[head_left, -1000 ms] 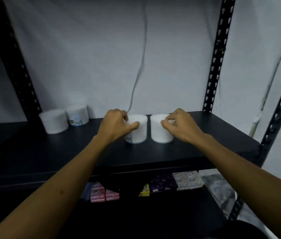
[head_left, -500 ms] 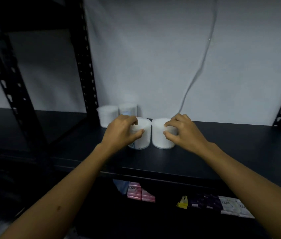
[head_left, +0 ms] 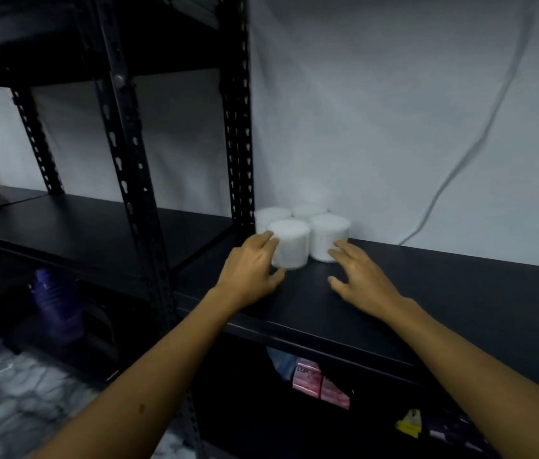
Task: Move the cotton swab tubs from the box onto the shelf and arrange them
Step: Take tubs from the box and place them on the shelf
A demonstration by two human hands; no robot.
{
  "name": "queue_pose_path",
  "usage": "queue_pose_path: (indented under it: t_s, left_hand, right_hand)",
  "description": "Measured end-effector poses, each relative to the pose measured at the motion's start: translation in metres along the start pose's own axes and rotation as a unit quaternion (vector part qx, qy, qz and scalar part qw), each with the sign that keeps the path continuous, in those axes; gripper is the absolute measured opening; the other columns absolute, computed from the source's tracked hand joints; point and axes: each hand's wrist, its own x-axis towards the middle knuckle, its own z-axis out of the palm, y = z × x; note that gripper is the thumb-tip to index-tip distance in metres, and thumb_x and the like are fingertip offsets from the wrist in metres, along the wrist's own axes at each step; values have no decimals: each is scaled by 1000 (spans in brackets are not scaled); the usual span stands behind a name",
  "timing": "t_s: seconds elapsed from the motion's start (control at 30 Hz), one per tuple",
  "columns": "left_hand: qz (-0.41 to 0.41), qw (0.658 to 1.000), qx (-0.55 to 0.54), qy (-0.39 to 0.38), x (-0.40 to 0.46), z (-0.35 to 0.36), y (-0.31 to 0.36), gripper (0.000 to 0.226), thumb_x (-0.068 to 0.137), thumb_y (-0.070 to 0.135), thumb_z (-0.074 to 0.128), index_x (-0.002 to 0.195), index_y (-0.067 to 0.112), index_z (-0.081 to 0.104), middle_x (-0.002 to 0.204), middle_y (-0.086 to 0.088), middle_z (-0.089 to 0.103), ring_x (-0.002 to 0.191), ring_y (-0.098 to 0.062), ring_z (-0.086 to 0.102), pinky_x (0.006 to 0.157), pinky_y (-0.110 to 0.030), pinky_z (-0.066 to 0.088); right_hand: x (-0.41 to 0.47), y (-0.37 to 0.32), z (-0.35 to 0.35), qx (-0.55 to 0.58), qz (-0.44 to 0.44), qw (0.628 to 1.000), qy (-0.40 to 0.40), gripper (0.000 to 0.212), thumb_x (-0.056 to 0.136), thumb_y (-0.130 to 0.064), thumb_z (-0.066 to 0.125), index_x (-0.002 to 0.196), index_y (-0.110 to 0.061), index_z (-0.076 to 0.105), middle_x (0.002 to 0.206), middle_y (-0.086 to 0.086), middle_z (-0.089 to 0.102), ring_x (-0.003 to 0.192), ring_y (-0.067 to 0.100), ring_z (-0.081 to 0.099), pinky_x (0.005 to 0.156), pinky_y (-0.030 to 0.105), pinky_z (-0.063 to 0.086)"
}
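Observation:
Several white cotton swab tubs stand in a tight cluster on the black shelf (head_left: pixel 443 293), against the wall beside an upright post. The front-left tub (head_left: pixel 289 241) and front-right tub (head_left: pixel 329 236) stand before the back-left tub (head_left: pixel 271 213) and back-right tub (head_left: pixel 308 209). My left hand (head_left: pixel 250 270) touches the left side of the front-left tub with loose, nearly straight fingers. My right hand (head_left: pixel 357 276) is spread flat over the shelf, its fingertips at the base of the front-right tub. The box is out of view.
Black perforated posts (head_left: pixel 236 127) rise just left of the tubs, with a neighbouring shelf (head_left: pixel 96 226) beyond. A white cable (head_left: pixel 460 167) hangs down the wall. Pink packets (head_left: pixel 311 379) and a yellow packet (head_left: pixel 409 422) lie on the lower shelf. A dark blue bottle (head_left: pixel 53 309) stands low left.
Both hands slid the two front tubs left along the shelf up to the two back tubs, then loosened their grips. The view has swung left.

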Motion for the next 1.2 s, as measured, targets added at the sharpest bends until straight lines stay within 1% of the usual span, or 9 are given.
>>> queue_pose_path:
  t_s: [0.07,0.17,0.2,0.33,0.5,0.73,0.93,1.1,1.2]
  left_hand:
    - [-4,1000,5,-9,-1,2,0,51,87,35,60,128,5,51,134,-11,50,120,-28,49,86,-45,52]
    - [-1,1000,-4,-13,1,7,-1,45,88,34,59,123,6,55,119,-7,57,110,-27,55,79,-43,53]
    - [-2,1000,-11,-18,2,8,0,44,88,33,58,124,7,55,119,-5,58,110,-25,55,80,-42,53]
    - [-4,999,-34,-35,3,10,10,48,90,34,57,132,10,53,129,-4,57,118,-23,52,88,-38,51]
    - [-1,998,-52,-43,4,13,26,46,91,34,57,131,12,53,131,-5,56,120,-23,50,89,-35,48]
    - [15,995,-82,-61,7,21,53,46,88,36,58,128,12,56,128,-5,60,115,-23,55,89,-41,50]
    - [39,989,-113,-89,9,39,87,48,86,42,60,125,15,57,126,-6,61,114,-23,56,88,-38,49]
    - [87,984,-112,-103,13,52,126,56,87,54,56,127,14,56,126,-6,60,115,-23,54,89,-36,47]
    - [123,978,-125,-111,17,57,156,62,88,57,53,130,11,54,131,-7,58,119,-24,53,95,-40,46]
  right_hand:
    - [0,2,0,1,6,1000,-10,61,93,-31,57,146,-12,34,157,3,22,144,19,19,114,33,24]
    - [0,5,-4,-1,9,1000,-15,59,93,-31,56,145,-12,36,154,3,28,142,19,25,113,31,24]
    - [-1,6,-5,-1,8,1000,-12,57,93,-30,56,144,-12,37,153,4,31,140,19,28,112,31,26]
    - [-4,9,-13,-3,2,1000,3,51,92,-29,57,137,-10,45,140,3,46,127,20,43,102,29,37]
    - [-21,13,-26,-11,15,1000,-14,48,92,-31,55,136,-16,47,134,4,51,120,20,48,98,33,43]
    - [-55,29,-50,-44,60,997,-18,51,93,-32,54,139,-14,45,141,4,47,129,21,43,104,33,38]
    - [-100,47,-70,-74,106,991,-26,52,93,-36,54,139,-15,44,143,5,46,132,21,41,105,34,35]
    - [-142,68,-91,-91,163,982,-35,58,93,-46,51,141,-15,42,146,4,43,135,22,38,107,39,36]
    - [-165,80,-104,-89,201,975,-42,64,93,-54,44,143,-14,39,149,5,40,138,22,34,109,41,34]
